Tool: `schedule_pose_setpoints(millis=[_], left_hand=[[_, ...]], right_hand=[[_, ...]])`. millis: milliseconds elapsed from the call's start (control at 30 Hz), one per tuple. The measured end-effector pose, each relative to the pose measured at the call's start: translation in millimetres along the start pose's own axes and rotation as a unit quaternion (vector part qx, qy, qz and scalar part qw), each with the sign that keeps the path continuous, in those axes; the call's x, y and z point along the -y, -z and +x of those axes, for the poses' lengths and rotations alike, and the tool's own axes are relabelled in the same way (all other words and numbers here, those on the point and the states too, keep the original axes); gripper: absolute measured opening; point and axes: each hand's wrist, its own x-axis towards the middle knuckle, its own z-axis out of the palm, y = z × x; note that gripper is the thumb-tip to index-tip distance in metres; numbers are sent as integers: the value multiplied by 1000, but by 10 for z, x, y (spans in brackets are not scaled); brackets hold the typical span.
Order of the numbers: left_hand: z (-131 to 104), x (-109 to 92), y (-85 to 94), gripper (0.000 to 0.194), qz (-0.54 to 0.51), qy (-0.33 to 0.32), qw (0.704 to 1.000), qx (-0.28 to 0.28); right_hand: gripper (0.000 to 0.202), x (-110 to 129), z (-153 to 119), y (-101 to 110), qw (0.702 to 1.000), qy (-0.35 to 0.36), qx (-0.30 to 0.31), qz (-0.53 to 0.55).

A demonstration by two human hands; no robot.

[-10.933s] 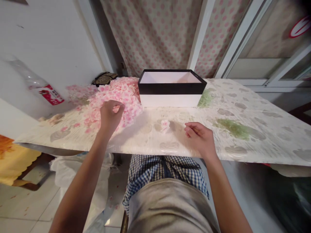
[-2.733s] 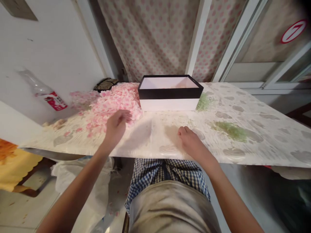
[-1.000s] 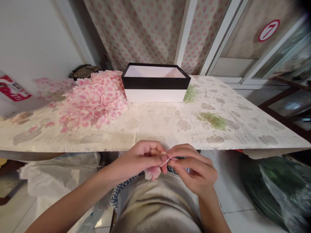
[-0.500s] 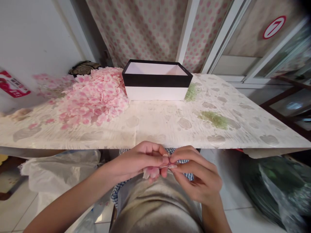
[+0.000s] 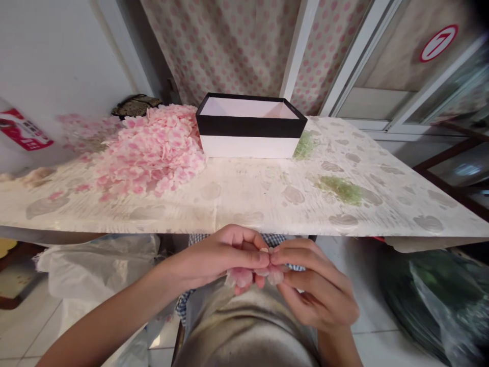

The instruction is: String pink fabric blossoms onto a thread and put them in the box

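Note:
Close to my lap, below the table's front edge, both hands meet over pale pink artificial petals. My left hand [image 5: 237, 253] is closed, its thumb pressed against the fingers, with a pink flower petal [image 5: 240, 277] showing beneath. Fingertips of my right hand [image 5: 319, 278] pinch a second petal cluster [image 5: 275, 274] beside it. Where the petals join is hidden by the fingers. On the table at left lies a big heap of pink petals [image 5: 153, 153]. Small tufts of green plastic stems [image 5: 341, 189] lie at right.
A black-rimmed white box [image 5: 248, 147] stands open-topped at the back middle of the patterned tablecloth [image 5: 244, 196]. Left of the petal heap, at the wall, is a dark patterned pouch [image 5: 136, 105]. White plastic bags [image 5: 95, 265] hang below left; a dark green bundle [image 5: 416, 300] sits low at right.
My right hand has shifted slightly right and down, and more of the petal cluster at its fingertips now shows. My left hand keeps its grip. The view has shifted slightly.

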Motion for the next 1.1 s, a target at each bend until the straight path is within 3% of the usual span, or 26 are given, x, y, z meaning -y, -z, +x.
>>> schedule_pose_setpoints(millis=[767,1100], left_hand=[[11,7,-7,10,2,46,999,-13],[6,26,-41,20,46,-4,998,-37]], right_hand=[[23,-14,-39,-7,999,38,2,-36],[37,-42,-97,-18,998,-62,20,-3]])
